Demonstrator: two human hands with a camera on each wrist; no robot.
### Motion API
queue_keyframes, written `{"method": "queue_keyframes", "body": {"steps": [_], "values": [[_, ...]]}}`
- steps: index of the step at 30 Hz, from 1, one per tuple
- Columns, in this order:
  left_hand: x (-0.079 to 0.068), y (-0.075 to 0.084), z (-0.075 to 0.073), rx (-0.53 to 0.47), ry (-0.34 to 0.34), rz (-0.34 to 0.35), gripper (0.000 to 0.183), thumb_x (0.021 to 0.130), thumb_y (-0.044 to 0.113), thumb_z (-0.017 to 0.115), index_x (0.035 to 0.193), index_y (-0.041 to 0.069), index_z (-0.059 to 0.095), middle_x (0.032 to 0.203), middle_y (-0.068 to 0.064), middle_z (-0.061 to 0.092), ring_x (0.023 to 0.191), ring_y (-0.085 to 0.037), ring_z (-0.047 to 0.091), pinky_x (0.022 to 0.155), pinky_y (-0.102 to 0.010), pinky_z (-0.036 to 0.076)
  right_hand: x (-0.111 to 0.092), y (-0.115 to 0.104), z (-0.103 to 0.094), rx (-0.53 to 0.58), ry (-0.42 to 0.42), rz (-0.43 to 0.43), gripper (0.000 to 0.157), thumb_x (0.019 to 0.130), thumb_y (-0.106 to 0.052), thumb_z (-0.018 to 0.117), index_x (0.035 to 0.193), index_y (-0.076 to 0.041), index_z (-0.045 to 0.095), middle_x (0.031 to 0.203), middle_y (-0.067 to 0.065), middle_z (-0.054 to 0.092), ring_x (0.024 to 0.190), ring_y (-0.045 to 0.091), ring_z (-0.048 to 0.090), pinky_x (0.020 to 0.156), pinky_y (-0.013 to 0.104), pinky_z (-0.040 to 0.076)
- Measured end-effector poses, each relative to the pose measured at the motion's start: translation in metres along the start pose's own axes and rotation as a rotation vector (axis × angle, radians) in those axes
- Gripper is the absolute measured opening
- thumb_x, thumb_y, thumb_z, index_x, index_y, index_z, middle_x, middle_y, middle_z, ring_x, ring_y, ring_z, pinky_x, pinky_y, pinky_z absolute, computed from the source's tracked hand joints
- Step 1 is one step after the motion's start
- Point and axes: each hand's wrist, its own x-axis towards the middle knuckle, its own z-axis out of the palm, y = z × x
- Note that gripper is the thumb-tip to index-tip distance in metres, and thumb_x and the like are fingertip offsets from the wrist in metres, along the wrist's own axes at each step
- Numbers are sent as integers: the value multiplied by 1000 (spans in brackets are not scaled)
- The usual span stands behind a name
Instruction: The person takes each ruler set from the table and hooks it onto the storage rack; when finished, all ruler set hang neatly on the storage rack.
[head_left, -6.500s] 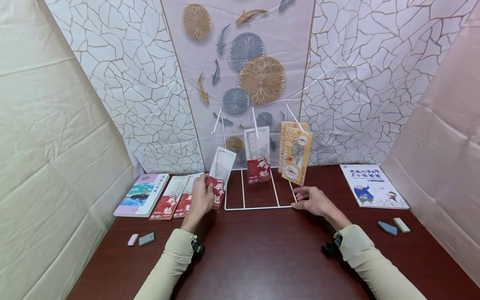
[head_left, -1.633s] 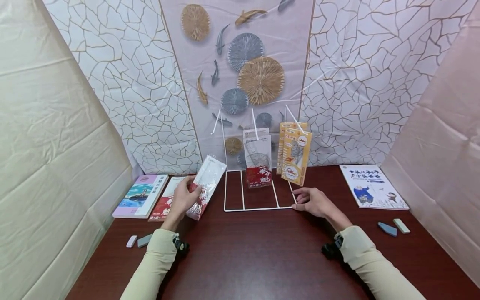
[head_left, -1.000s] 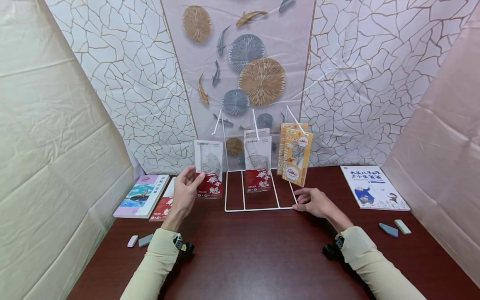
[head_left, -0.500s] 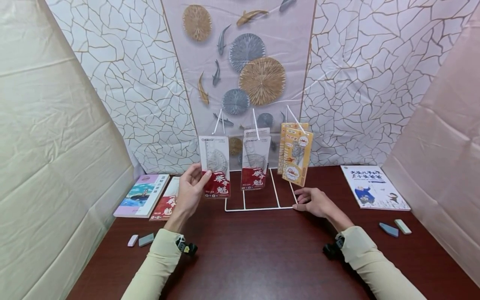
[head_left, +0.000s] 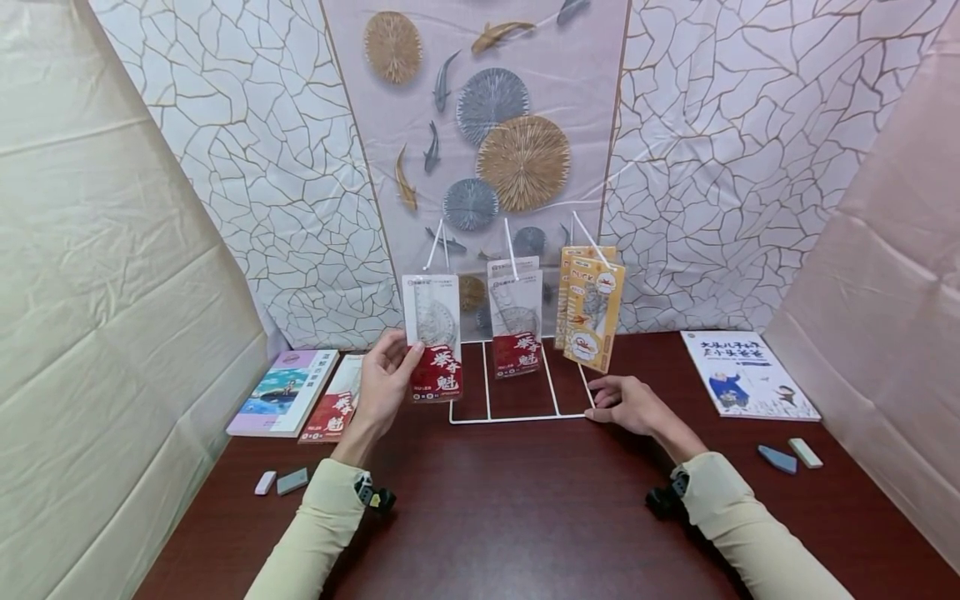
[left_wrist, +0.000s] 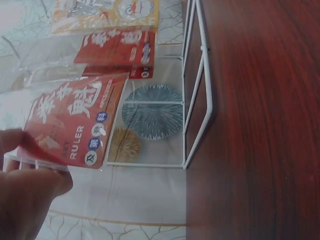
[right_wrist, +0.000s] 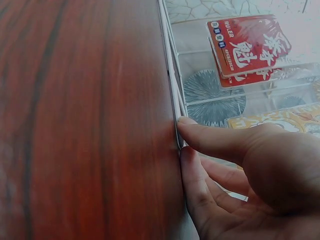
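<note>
My left hand [head_left: 384,385] pinches a red-and-white ruler set pack [head_left: 435,346] by its lower left edge. The pack stands upright, its top just under the tip of the left hook of a white wire display rack [head_left: 517,416]; whether the hook goes through it I cannot tell. Two more ruler set packs [head_left: 516,325] hang on the middle hook, one behind the other. Yellow duck-printed packs [head_left: 592,312] hang on the right hook. My right hand [head_left: 626,404] pinches the front right corner of the rack's base between thumb and fingers, as the right wrist view shows.
On the left, another ruler set pack [head_left: 332,408] lies beside a book [head_left: 283,392]. Two erasers, one pale [head_left: 265,483] and one grey [head_left: 292,481], lie nearer. A white picture book [head_left: 750,375] is at right, with a blue eraser [head_left: 777,459] and a pale green one [head_left: 806,452].
A second ruler set pack has come onto the middle hook. My left hand has taken another from the table, turned it upright and brought it right to the left hook. The right hand stayed put.
</note>
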Motion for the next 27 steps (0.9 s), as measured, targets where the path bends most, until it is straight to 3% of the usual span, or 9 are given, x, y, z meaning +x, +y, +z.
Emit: {"method": "queue_keyframes", "body": {"steps": [10,15,20,23,27], "values": [[16,-11,4,78,69,9,32,95,18,69,120,-2,64,113,-18,70,99,-17,67,86,-20,55,-2,0,0,24,-1,20,55,83,-23,83,130,-1,63,104,13,73,95,21,69,86,33,52],[26,-15,4,117,69,-28,33,97,15,67,123,-4,62,118,-26,68,101,-21,67,84,-19,54,-1,1,0,19,-6,12,55,84,-23,82,130,-1,62,104,13,73,95,21,69,85,33,52],[28,-16,-2,189,46,-63,37,96,16,68,127,-3,61,123,-26,66,105,-16,65,92,-18,51,-1,1,0,22,-1,23,55,83,-22,83,130,-1,63,102,12,73,94,20,69,85,32,53],[25,-17,-13,276,-2,-33,37,96,21,69,128,4,63,123,-19,69,107,-14,65,94,-19,51,-1,1,0,29,-9,22,56,83,-22,83,130,-1,63,103,13,73,94,21,69,84,31,52],[19,-18,-39,516,-71,23,30,95,20,70,124,10,67,116,-12,73,102,-21,69,89,-29,56,-1,2,-1,27,-11,9,57,82,-23,83,130,0,63,103,14,73,94,20,69,83,29,53]]}}
